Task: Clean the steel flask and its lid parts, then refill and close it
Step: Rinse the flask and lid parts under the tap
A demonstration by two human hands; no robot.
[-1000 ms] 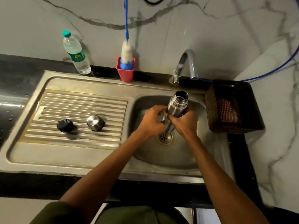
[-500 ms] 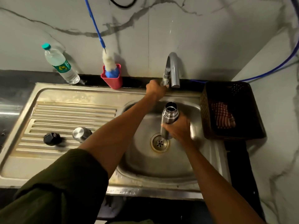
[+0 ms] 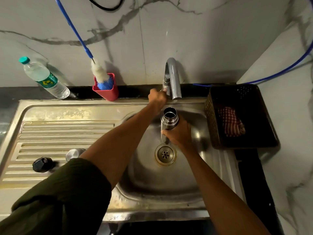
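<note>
Flask gripped upright by right hand (left hand on tap).

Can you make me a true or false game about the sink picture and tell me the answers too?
1. The right hand holds the steel flask over the sink. True.
2. The flask has its lid on. False: its mouth is open.
3. The left hand is at the tap. True.
4. The black cap lies in the basket. False: it sits on the draining board.
5. The bottle brush stands in a red holder. True.
</note>
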